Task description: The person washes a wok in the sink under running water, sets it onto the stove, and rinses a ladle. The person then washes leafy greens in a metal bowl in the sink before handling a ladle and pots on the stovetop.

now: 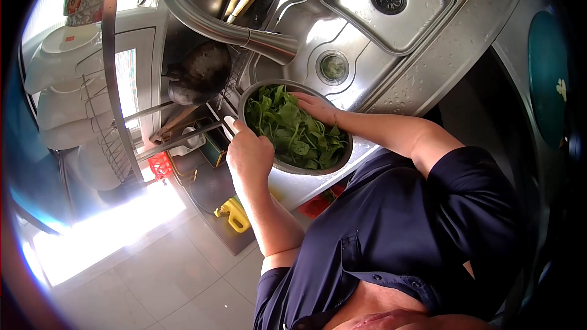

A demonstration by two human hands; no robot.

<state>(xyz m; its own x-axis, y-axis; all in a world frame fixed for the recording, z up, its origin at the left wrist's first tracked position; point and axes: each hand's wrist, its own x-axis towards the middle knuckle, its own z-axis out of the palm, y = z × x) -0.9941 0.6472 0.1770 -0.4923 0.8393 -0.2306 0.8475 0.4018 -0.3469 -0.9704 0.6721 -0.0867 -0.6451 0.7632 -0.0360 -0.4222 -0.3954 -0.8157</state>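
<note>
A round metal bowl heaped with green leafy vegetables sits at the near edge of the sink counter. My right hand reaches over its rim and lies on the leaves with fingers stretched out, the tips partly hidden among them. Left of the bowl, my left hand is closed, with a small pale end showing by the thumb. What it grips is hidden. Above the bowl, the faucet curves over the steel sink.
A square basin with a black drain lies at the top right. A dark wok rests left of the faucet. White dishes stand in a rack at far left. A yellow jug is below, and a teal basin is at far right.
</note>
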